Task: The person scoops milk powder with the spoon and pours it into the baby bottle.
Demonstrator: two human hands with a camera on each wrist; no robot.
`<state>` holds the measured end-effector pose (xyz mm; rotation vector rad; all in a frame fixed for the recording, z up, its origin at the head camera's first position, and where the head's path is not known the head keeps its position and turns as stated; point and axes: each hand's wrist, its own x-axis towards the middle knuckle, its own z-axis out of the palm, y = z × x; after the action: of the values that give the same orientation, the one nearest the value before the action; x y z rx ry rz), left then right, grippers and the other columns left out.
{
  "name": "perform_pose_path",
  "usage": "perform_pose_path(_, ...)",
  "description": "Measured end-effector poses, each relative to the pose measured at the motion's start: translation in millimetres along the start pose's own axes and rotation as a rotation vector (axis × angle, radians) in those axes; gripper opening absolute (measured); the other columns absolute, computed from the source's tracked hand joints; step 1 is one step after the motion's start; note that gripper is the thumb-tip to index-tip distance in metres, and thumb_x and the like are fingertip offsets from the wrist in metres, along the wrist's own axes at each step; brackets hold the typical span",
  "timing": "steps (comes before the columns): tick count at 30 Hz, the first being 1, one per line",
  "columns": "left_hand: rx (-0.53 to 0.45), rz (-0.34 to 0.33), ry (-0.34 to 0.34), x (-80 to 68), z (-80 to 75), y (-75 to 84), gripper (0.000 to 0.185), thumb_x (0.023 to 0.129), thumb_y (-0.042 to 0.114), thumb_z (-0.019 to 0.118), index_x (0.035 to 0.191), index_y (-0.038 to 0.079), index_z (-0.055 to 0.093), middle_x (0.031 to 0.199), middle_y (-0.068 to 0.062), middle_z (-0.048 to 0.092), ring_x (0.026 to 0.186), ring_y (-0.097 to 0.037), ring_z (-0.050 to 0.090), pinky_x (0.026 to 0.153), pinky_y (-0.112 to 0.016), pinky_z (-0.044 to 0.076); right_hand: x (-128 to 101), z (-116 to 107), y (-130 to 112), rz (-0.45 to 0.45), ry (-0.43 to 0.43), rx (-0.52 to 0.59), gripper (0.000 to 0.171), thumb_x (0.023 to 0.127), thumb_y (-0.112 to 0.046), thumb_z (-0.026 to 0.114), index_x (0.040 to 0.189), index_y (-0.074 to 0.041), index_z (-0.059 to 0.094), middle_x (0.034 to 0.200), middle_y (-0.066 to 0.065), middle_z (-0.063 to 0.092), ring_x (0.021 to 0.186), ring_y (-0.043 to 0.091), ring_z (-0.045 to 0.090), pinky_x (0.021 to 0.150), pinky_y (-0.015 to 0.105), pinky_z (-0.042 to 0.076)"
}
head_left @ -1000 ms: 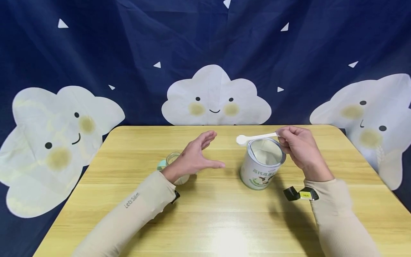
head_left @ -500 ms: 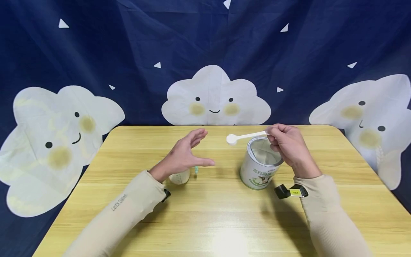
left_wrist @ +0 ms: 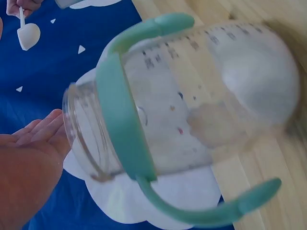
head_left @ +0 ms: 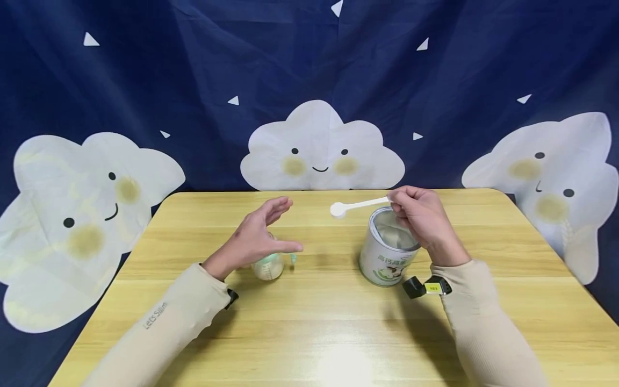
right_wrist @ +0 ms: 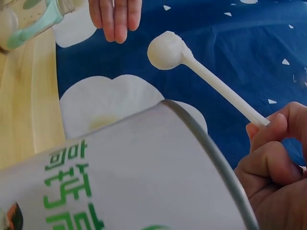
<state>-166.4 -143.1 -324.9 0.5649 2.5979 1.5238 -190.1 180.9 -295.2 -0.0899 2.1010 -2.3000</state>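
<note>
My right hand (head_left: 422, 217) pinches the handle end of a white measuring scoop (head_left: 359, 205), held level above the left rim of an open milk powder can (head_left: 387, 258). White powder heaps in the scoop bowl (right_wrist: 165, 50). My left hand (head_left: 253, 236) hovers with fingers and thumb spread apart, holding nothing. Beneath and partly behind it stands a baby bottle (head_left: 268, 267), its lower part visible in the head view. In the left wrist view the clear bottle (left_wrist: 182, 105) is uncapped, with a mint-green two-handled collar (left_wrist: 122, 115) and white powder at its bottom.
A light wooden table (head_left: 309, 317) carries the bottle at left and the can at right, with a gap between them. Behind its far edge hangs a dark blue curtain (head_left: 203, 70) with smiling clouds.
Both hands have moved left; the scoop has travelled from over the can's rim to beyond its left side. More of the bottle now shows under the left hand.
</note>
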Motion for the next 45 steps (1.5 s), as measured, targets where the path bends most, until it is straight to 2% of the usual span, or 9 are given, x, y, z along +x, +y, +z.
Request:
perform_pose_path(9,0.04,0.026,0.021,-6.9,-11.7,-9.3,0.101,0.071,0.022,0.093,0.151,0.001,0.035,0.153,-0.012,0.044,0.142,-0.027,0.038,0.11,-0.046,0.04,1.8,12.1,5.6,0.015,-0.037,-0.004,0.028,0.093,0.002,0.054,0.072,-0.012,0.066,0.063,-0.004,0.05,0.049,0.003,0.037,0.043,0.015,0.029)
perform_pose_path(12,0.065,0.031,0.019,-9.4,-13.1,-11.7,0.101,0.071,0.021,0.093,0.15,-0.001,0.035,0.152,-0.013,0.044,0.142,-0.028,0.039,0.112,-0.047,0.036,2.6,16.8,7.6,0.019,-0.046,-0.012,0.028,0.093,0.002,0.054,0.072,-0.013,0.066,0.063,-0.004,0.05,0.05,0.003,0.037,0.044,0.015,0.029)
perform_pose_path(19,0.087,0.026,0.027,-15.8,-19.4,-19.1,0.097,0.069,0.02,0.094,0.147,0.001,0.041,0.148,-0.014,0.049,0.14,-0.029,0.042,0.113,-0.048,0.035,2.9,26.9,9.5,0.008,-0.074,-0.01,0.028,0.093,0.004,0.052,0.073,-0.011,0.065,0.064,-0.003,0.051,0.051,0.004,0.036,0.044,0.016,0.028)
perform_pose_path(26,0.085,-0.008,0.003,-21.6,-26.1,-29.2,0.092,0.07,0.022,0.093,0.146,0.002,0.044,0.147,-0.014,0.05,0.141,-0.032,0.039,0.114,-0.049,0.033,2.2,36.5,10.4,0.006,-0.097,-0.018,0.025,0.094,0.003,0.052,0.077,-0.01,0.066,0.064,-0.003,0.051,0.05,0.005,0.035,0.044,0.015,0.027)
perform_pose_path(31,0.1,-0.022,-0.002,-24.0,-26.4,-37.6,0.092,0.069,0.023,0.094,0.145,0.001,0.045,0.147,-0.013,0.051,0.14,-0.033,0.041,0.114,-0.048,0.033,1.3,44.7,11.0,0.024,-0.116,-0.017,0.021,0.094,0.002,0.054,0.079,-0.007,0.065,0.066,-0.002,0.053,0.051,0.005,0.036,0.043,0.016,0.028)
perform_pose_path(45,0.126,-0.006,0.001,-26.4,-23.9,-54.7,0.084,0.066,0.02,0.095,0.136,-0.001,0.055,0.137,-0.017,0.059,0.132,-0.036,0.049,0.112,-0.05,0.037,1.6,72.5,14.7,0.035,-0.166,-0.029,0.013,0.093,0.002,0.055,0.084,-0.001,0.064,0.066,-0.001,0.053,0.052,0.005,0.036,0.046,0.017,0.026)
